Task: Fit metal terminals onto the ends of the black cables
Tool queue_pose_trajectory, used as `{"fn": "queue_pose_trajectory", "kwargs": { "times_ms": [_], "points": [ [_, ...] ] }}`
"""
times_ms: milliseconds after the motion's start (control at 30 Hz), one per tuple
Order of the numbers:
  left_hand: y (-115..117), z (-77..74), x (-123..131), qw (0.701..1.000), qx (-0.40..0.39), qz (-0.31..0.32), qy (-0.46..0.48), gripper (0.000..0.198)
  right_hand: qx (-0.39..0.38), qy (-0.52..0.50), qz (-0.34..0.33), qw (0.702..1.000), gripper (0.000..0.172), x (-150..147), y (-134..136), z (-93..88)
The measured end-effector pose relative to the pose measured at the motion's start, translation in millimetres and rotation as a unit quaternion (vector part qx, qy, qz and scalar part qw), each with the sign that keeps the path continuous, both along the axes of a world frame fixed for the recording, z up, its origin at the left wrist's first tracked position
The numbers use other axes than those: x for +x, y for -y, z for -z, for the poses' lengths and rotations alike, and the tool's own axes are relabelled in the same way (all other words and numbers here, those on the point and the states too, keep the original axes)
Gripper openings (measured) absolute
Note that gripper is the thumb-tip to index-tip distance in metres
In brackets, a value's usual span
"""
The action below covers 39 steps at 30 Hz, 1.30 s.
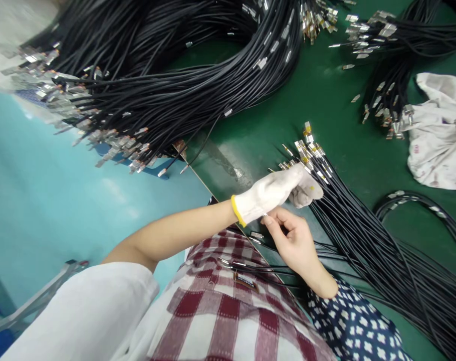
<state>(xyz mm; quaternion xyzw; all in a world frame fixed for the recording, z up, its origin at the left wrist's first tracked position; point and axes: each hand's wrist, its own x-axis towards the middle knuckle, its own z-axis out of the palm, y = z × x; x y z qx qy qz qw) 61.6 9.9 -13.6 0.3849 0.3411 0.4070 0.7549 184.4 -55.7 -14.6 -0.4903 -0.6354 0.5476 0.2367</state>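
My left hand [273, 193], in a white glove with a yellow cuff, reaches across from the left to the metal-tipped ends of a bundle of black cables [348, 215]. Its fingers are bent together at those ends; what lies between them is hidden. Just below the glove is my bare right hand [293, 238], with thumb and forefinger pinched together beside the cuff. A small pale tip shows at that pinch, too little to name. Under the right wrist, a few loose cables [265, 268] with silver terminals stick out past the table edge toward the checked apron [228, 306].
A large coil of black cables [198, 90] lies at the upper left, its terminals overhanging the green table [336, 95]. More cable bundles [419, 37] are at the upper right. A crumpled white cloth [438, 135] lies at the right, near a curved cable bundle [419, 198].
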Motion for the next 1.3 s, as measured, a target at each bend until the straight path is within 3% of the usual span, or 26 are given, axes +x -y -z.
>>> {"fn": "queue_pose_trajectory", "kwargs": {
  "times_ms": [533,767,1133,1300],
  "points": [
    [0,10.8,2,1.0,0.005,0.016,0.025,0.056,0.005,0.019,-0.005,1.0,0.031,0,0,1.9],
    [0,3.5,-1,1.0,0.002,0.003,0.027,0.051,-0.002,-0.006,-0.019,1.0,0.031,3,-2,2.1],
    [-7,4.8,1,1.0,-0.016,0.011,-0.001,0.063,-0.032,-0.077,-0.018,0.996,0.026,9,-5,1.5],
    [-7,-2.0,-1,0.999,-0.04,0.011,0.012,0.069,-0.053,-0.107,-0.017,0.993,0.028,10,-3,7.2]
  ]
}}
